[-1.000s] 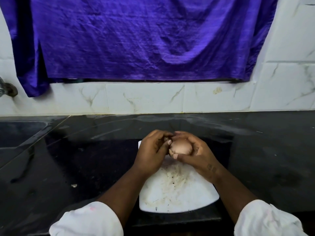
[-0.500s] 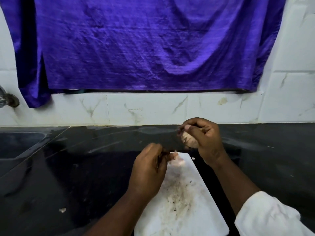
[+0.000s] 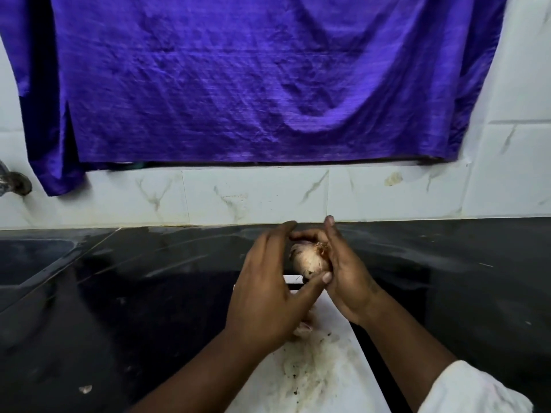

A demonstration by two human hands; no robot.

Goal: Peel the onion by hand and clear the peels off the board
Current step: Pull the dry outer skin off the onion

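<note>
Head view: at frame centre my right hand (image 3: 346, 272) cups the onion (image 3: 310, 260), fingers curled around it above the far end of the white board (image 3: 331, 368); my left hand (image 3: 268, 293) has fingers spread, thumb tip touching the onion; a peel (image 3: 302, 329) lies on the board, on the dark surface (image 3: 119, 293).

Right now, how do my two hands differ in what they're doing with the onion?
The right hand cups the onion in its palm, fingers curled behind it; the left hand is spread open beside it, only its thumb tip on the onion's lower edge. The right hand bears its weight; the left does not. Both hover above the far end of the white board.
</note>
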